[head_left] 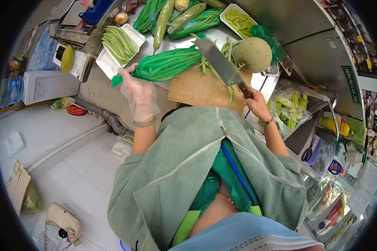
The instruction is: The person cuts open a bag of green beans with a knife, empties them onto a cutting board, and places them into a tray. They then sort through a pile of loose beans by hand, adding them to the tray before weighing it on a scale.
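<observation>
My left hand [139, 92], in a clear plastic glove, grips the gathered end of a green mesh bag of long beans [167, 65]. The bag stretches to the right, its far end over the wooden cutting board [192, 90]. In my bare right hand [259, 105] is the dark handle of a cleaver [220, 62], its broad blade slanting up and left above the board. Loose green beans [229, 52] lie beneath and beside the blade. Just right of them rests a netted melon [253, 54].
White foam trays hold green beans [119, 44] at left and sliced green vegetables [241, 23] at the back. More bagged beans [197, 23] and long gourds [163, 21] lie behind. At right are a bag of greens [291, 111], a sink edge and scissors [309, 151].
</observation>
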